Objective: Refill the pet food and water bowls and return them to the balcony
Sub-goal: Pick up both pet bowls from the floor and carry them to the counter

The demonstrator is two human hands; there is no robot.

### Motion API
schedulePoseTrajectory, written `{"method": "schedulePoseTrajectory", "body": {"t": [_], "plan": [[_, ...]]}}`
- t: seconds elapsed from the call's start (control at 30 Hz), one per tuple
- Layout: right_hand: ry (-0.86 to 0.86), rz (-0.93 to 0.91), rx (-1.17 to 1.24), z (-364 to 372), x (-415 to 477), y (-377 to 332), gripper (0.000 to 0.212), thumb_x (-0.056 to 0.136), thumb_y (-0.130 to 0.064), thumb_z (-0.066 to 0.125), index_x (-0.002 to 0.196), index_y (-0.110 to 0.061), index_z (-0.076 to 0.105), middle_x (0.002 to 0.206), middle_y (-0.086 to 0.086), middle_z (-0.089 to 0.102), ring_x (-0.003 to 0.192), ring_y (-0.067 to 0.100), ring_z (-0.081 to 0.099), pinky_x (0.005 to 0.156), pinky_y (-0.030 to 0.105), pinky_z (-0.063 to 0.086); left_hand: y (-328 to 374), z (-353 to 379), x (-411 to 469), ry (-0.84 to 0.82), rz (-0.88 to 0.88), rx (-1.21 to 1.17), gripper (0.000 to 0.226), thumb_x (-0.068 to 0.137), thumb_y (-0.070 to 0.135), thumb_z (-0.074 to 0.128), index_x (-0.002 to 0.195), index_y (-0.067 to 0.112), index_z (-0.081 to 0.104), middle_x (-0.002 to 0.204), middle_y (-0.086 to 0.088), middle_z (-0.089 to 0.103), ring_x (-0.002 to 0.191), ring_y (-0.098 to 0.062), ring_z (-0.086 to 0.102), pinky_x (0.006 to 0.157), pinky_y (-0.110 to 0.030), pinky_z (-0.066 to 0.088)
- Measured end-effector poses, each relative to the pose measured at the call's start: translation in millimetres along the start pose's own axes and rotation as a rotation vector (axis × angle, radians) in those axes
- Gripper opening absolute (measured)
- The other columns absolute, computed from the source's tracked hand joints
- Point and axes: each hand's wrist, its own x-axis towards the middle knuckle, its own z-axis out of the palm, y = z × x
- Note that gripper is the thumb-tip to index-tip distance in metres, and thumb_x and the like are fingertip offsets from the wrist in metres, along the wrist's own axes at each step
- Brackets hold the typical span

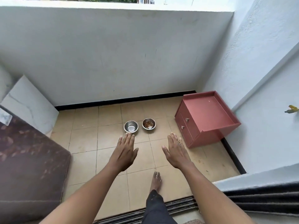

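Two small steel bowls stand side by side on the tan balcony tiles. The left bowl [131, 126] looks to hold clear water. The right bowl [148, 123] holds brown kibble. My left hand [125, 151] is stretched out flat, palm down, high above the floor, its fingertips overlapping the water bowl's near rim in the picture. My right hand [175, 151], with a ring on one finger, is also flat and holds nothing, in line with the space to the right of the food bowl.
A red two-drawer cabinet [205, 117] stands at the right wall. A brown mattress [29, 159] and a white slab [29, 102] lean at the left. The white parapet wall [113, 54] closes the far side. My bare foot [156, 180] is past the sliding-door track [178, 206].
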Motion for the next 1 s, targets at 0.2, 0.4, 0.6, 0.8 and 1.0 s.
{"method": "schedulePoseTrajectory", "body": {"t": [0.2,0.4,0.6,0.8,1.0], "plan": [[-0.162,-0.051,0.038,5.5,122.6,30.3,0.069,0.110,-0.042,0.034,0.163,-0.002,0.017,0.174,0.018,0.009,0.162,0.028,0.004,0.131,0.045,0.005,-20.6,7.9,104.8,-0.077,-0.073,0.008,0.072,0.101,0.044,0.023,0.148,-0.006,0.042,0.154,-0.026,0.045,0.146,-0.039,0.040,0.118,-0.053,0.036],[-0.272,-0.042,0.046,0.8,221.9,61.1,0.074,0.110,-0.045,0.033,0.165,-0.001,0.008,0.174,0.018,0.001,0.162,0.028,0.002,0.131,0.045,0.004,-28.7,2.5,196.8,-0.091,-0.171,-0.106,0.075,0.099,0.046,0.018,0.152,-0.005,0.034,0.159,-0.025,0.036,0.150,-0.039,0.032,0.123,-0.051,0.027],[-0.330,-0.037,0.039,0.3,298.0,65.2,0.076,0.111,-0.047,0.029,0.165,-0.003,0.002,0.174,0.016,-0.005,0.163,0.026,-0.002,0.132,0.043,0.001,-56.4,7.4,261.8,-0.104,-0.212,-0.170,0.075,0.102,0.048,0.014,0.159,0.000,0.017,0.168,-0.021,0.017,0.157,-0.033,0.014,0.127,-0.044,0.009],[-0.377,-0.002,0.065,13.4,378.7,56.2,0.074,0.111,-0.046,0.029,0.166,-0.003,0.003,0.175,0.014,-0.003,0.163,0.024,-0.002,0.132,0.043,0.001,-108.7,29.1,328.8,-0.221,-0.218,-0.206,0.070,0.107,0.043,0.025,0.161,0.002,0.006,0.170,-0.018,0.006,0.159,-0.029,0.004,0.129,-0.042,0.003],[-0.459,0.028,0.077,63.1,450.1,51.1,0.073,0.111,-0.045,0.029,0.165,-0.002,0.007,0.175,0.015,0.003,0.163,0.024,0.002,0.132,0.044,0.003,-166.6,76.5,401.9,-0.301,-0.225,-0.233,0.069,0.107,0.044,0.026,0.161,0.003,0.009,0.170,-0.018,0.009,0.158,-0.030,0.007,0.128,-0.042,0.005]]}}
